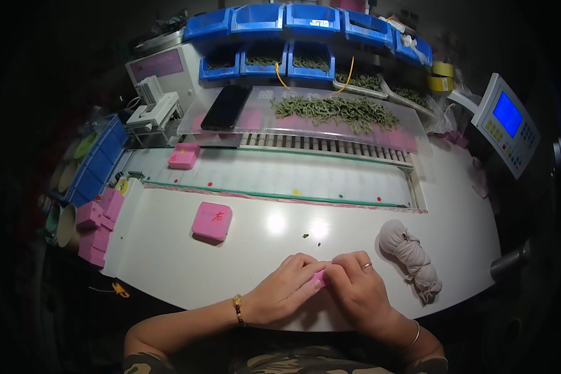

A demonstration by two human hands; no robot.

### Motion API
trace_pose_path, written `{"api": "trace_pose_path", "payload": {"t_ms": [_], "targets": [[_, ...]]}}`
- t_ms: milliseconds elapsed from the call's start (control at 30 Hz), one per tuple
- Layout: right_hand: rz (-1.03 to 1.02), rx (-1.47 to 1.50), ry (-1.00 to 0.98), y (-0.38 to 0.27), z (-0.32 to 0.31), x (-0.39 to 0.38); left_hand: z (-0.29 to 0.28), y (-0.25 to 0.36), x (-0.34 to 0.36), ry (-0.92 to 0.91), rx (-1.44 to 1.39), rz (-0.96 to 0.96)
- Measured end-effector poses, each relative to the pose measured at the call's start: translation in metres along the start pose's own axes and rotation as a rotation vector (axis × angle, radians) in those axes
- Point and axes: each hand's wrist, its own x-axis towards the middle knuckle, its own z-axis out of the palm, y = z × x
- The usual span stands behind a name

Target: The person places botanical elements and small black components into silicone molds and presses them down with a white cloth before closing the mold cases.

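Observation:
Close to the table's near edge, my left hand (285, 285) and my right hand (359, 288) meet around a small pink piece (320, 278). Both are closed on it, fingers and thumbs pressed together, so most of its shape is hidden. A few dark crumbs (305, 235) lie on the white table (268, 262) just beyond my fingers. To the left, a rounded square pink block (212, 222) with a red mark rests on the table. A tied bundle of pale grey cloth (411, 258) lies right of my right hand.
A conveyor belt (249, 171) crosses behind the table, with a smaller pink block (184, 156) at its left. Above it, a clear shelf holds a black phone (227, 107) and green curled pieces (336, 113). Blue bins (257, 20), stacked pink blocks (96, 234) and a control panel (507, 121) surround this.

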Motion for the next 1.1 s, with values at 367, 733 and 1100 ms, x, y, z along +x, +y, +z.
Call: {"api": "trace_pose_path", "payload": {"t_ms": [367,733,1100], "targets": [[-0.176,-0.141,-0.039,0.001,0.004,-0.028,-0.003,-0.033,0.015,0.218,-0.079,-0.235],[0.056,0.025,-0.023,-0.007,0.023,-0.028,-0.006,-0.022,0.012,0.202,-0.252,-0.237],[0.107,-0.020,0.075,0.001,0.024,-0.009,-0.009,-0.016,0.008,0.254,-0.543,-0.278]]}}
